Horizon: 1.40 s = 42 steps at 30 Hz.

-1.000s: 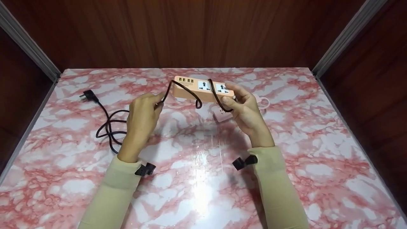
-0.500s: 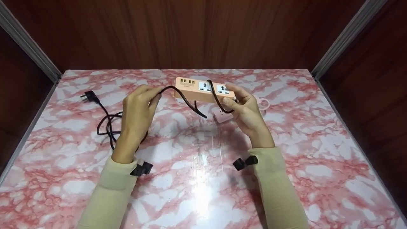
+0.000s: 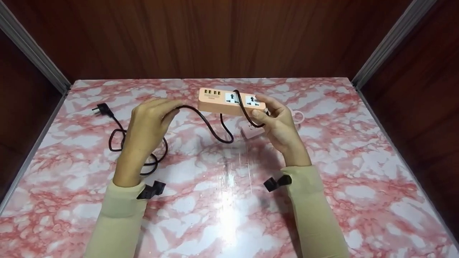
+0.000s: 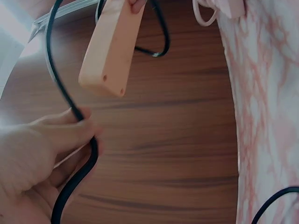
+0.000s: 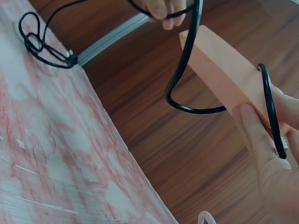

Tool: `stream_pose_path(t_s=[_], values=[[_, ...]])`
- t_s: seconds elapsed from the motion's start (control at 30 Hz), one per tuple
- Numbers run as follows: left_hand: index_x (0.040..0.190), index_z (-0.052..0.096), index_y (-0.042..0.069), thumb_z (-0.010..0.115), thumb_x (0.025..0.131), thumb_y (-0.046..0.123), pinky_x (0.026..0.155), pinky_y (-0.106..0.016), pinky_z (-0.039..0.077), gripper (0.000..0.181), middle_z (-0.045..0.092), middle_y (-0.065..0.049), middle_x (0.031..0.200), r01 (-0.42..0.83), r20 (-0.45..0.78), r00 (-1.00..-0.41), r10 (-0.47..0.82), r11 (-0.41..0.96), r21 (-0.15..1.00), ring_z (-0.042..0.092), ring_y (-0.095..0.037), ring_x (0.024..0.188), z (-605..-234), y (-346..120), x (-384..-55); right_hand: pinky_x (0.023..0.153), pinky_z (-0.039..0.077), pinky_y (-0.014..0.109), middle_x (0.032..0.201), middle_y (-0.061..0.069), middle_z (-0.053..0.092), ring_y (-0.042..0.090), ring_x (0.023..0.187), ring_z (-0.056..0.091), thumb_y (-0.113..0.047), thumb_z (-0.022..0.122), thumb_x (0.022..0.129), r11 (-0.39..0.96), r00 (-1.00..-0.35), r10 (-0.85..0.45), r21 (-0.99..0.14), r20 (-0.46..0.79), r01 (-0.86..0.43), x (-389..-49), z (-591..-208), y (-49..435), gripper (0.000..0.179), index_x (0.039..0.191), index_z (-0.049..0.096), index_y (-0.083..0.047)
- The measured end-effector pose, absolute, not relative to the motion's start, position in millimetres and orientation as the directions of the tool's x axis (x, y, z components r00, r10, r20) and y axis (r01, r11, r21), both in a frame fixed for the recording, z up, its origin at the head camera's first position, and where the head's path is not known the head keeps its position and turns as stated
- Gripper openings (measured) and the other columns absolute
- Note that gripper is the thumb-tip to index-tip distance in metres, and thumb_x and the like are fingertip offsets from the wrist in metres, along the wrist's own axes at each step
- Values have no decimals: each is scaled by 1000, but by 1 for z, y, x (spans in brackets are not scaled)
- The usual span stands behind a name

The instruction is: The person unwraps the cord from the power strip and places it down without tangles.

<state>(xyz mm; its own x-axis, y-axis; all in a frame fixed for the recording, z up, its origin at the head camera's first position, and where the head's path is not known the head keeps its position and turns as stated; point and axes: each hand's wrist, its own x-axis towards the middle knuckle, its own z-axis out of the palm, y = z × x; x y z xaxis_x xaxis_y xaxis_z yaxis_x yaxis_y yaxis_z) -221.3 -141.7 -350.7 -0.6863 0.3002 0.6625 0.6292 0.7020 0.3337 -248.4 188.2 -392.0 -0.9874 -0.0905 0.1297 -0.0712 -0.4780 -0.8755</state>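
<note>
An orange power strip [image 3: 217, 105] with white sockets and several USB ports is held up over the table. My right hand [image 3: 281, 125] grips its right end between thumb and fingers. Its black cord [image 3: 209, 129] loops once across the sockets, sags below the strip and runs left. Thumb and fingers of my left hand [image 3: 147, 125] pinch this cord; the left wrist view shows the cord [image 4: 84, 161] passing between them. Farther left, the rest of the cord lies in loose loops on the table, ending in a black plug [image 3: 104, 109].
Behind my right hand, a pale pink object with sockets [image 3: 251, 129] lies on the table, partly hidden, with a pink ring [image 3: 297, 117] beside it. The table [image 3: 344, 215] has a red and white marbled top. Dark wood panels [image 3: 215, 39] enclose its back and sides.
My left hand has moved left and slightly down with the cord, so the sagging bend under the strip has grown larger. The right hand and strip have barely shifted.
</note>
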Motion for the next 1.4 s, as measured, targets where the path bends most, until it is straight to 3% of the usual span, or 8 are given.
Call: stream_pose_path(t_s=[0.47,0.63,1.1,1.23,1.4], values=[[112,84,15,78,95,3,83,-38,59,22,80,-3,100,733,563,-654,505,605,309,74,-20,90,-347,-164,-211,85,60,27,126,15,59,23,103,67,17,67,94,-476,-988,-88,-877,124,-68,-248,-391,189,40,116,78,-14],[112,84,15,79,92,-1,81,-35,59,25,79,-1,101,737,545,-656,522,600,312,73,-16,90,-348,-173,-205,85,61,27,123,15,58,23,100,69,17,67,94,-482,-989,-89,-874,120,-63,-248,-391,190,40,118,77,-13],[110,83,14,83,85,-9,82,-42,59,34,78,-2,99,749,476,-641,602,625,220,73,-21,93,-360,-189,-199,86,60,28,125,13,60,24,107,64,16,68,94,-466,-991,-67,-882,112,-68,-247,-389,189,41,117,79,-16],[108,83,14,84,85,-7,77,-38,60,31,78,0,97,741,432,-658,616,633,225,75,-18,91,-364,-198,-196,85,60,27,123,12,60,22,104,65,15,67,95,-468,-991,-71,-881,114,-68,-247,-389,188,41,117,79,-16],[103,84,16,85,83,-8,81,-41,61,31,79,1,101,694,314,-718,621,673,257,75,-20,96,-367,-204,-196,85,60,27,123,13,60,23,103,66,16,66,95,-454,-993,-62,-889,103,-64,-248,-389,190,41,116,80,-17]])
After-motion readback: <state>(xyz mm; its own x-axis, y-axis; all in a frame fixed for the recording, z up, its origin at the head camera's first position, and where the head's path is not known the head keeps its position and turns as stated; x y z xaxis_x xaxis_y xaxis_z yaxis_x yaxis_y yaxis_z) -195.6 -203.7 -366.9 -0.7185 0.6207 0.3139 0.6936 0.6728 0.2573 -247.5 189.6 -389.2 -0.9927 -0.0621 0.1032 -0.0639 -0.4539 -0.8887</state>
